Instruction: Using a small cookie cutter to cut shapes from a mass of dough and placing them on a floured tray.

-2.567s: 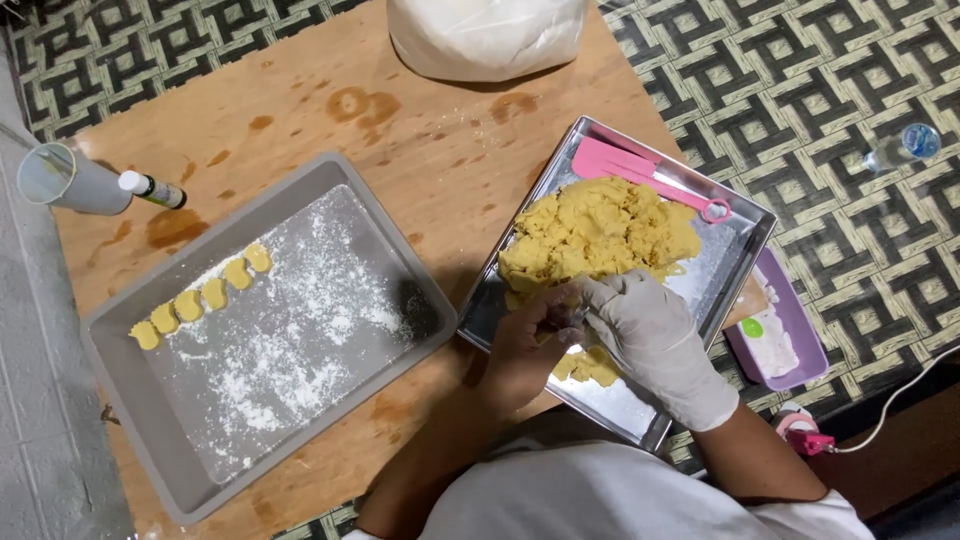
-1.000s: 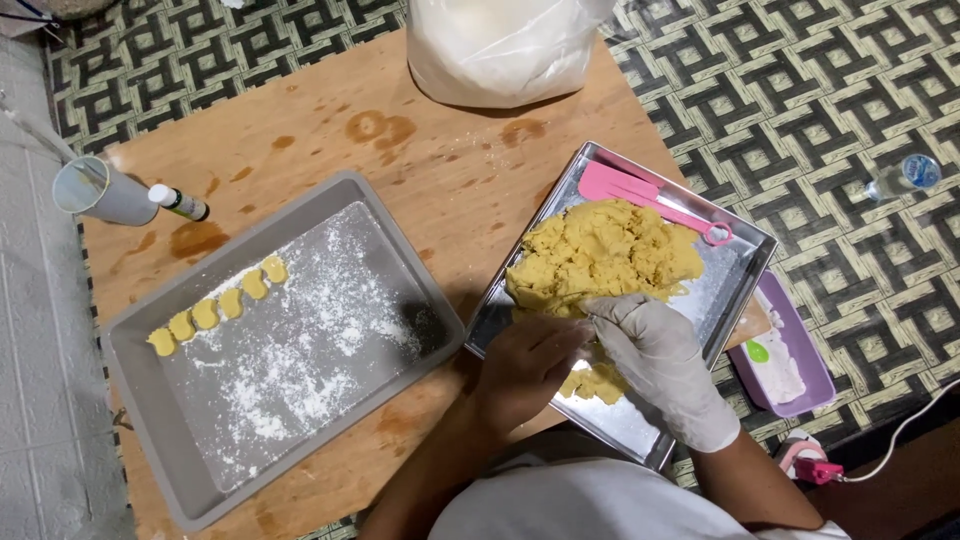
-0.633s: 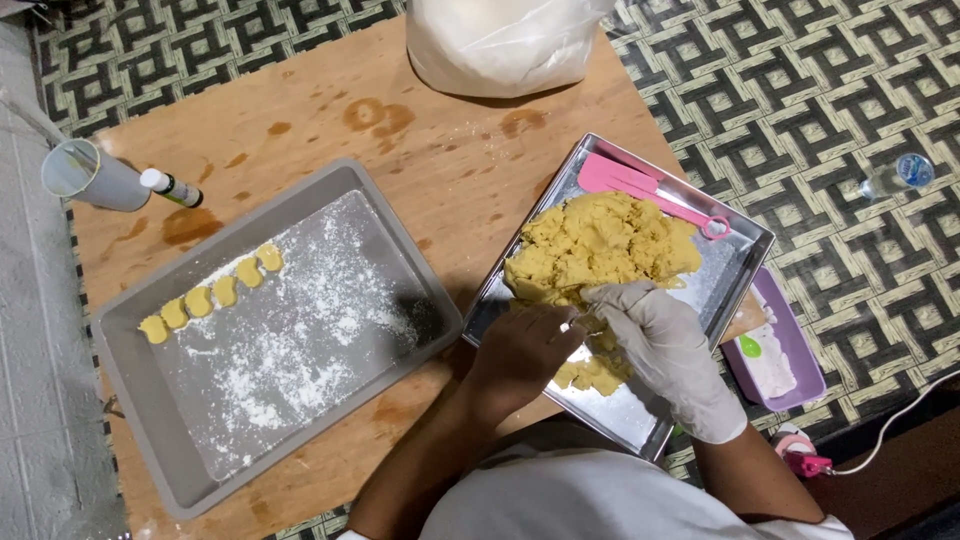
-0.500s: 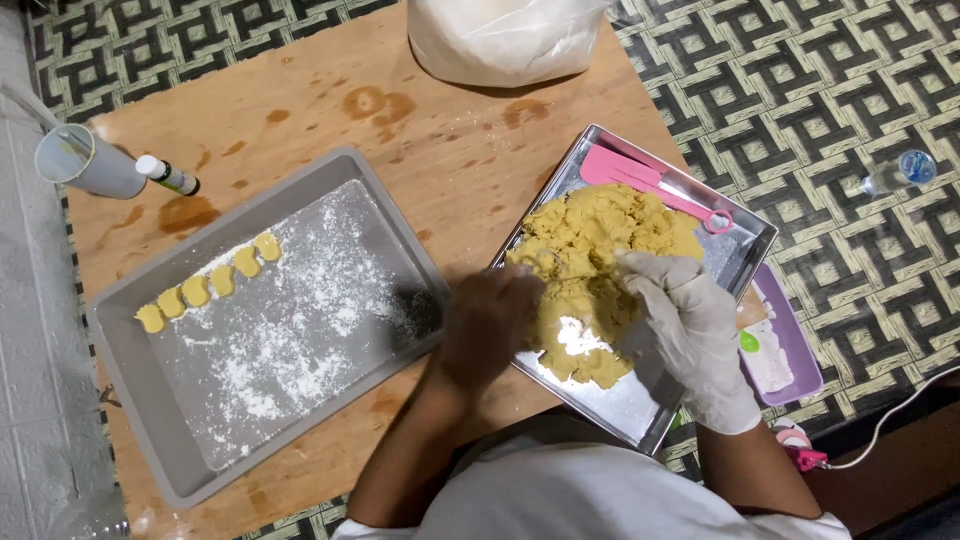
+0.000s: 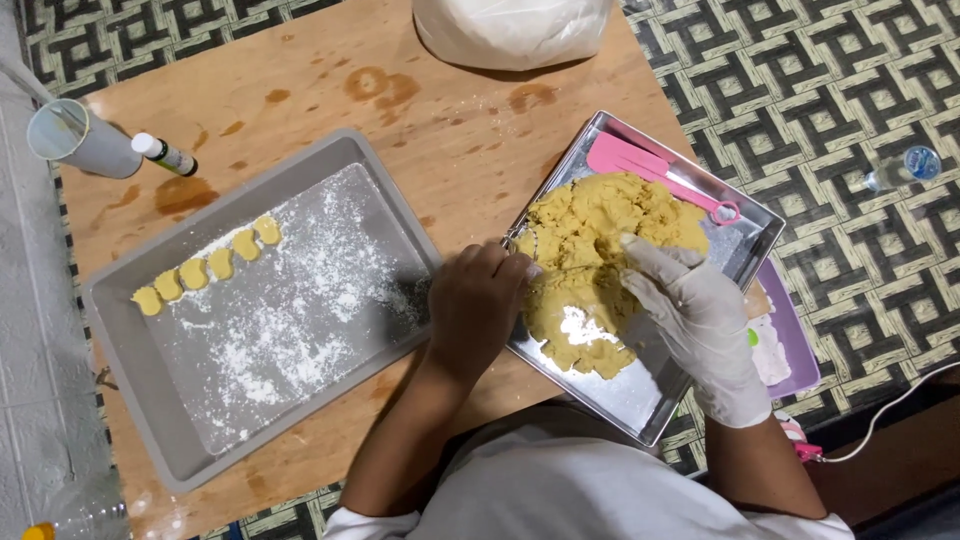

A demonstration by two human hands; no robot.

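Observation:
A lump of yellow dough [image 5: 590, 240] with a dab of white flour lies in a shiny metal tray [image 5: 655, 415]. My bare left hand [image 5: 478, 308] is curled at the dough's left edge. A small metal tool [image 5: 518, 240] shows at its fingertips. My right hand [image 5: 700, 320], in a white glove, rests on the right side of the dough with its fingers stretched out. On the dough's far side, a pink spatula [image 5: 650, 170] lies in the tray.
A grey floured tray [image 5: 150, 400] on the left holds a row of several small dough pieces [image 5: 205, 268]. A cup [image 5: 75, 140], a small bottle [image 5: 165, 155] and a white bag [image 5: 510, 30] stand farther off. A purple tray [image 5: 795, 355] and a plastic bottle [image 5: 900, 168] lie on the mat.
My hands were together over a small piece at the dough's near edge; now they are apart, the left at the dough's left edge, the right flat on it. The dough reaches nearer.

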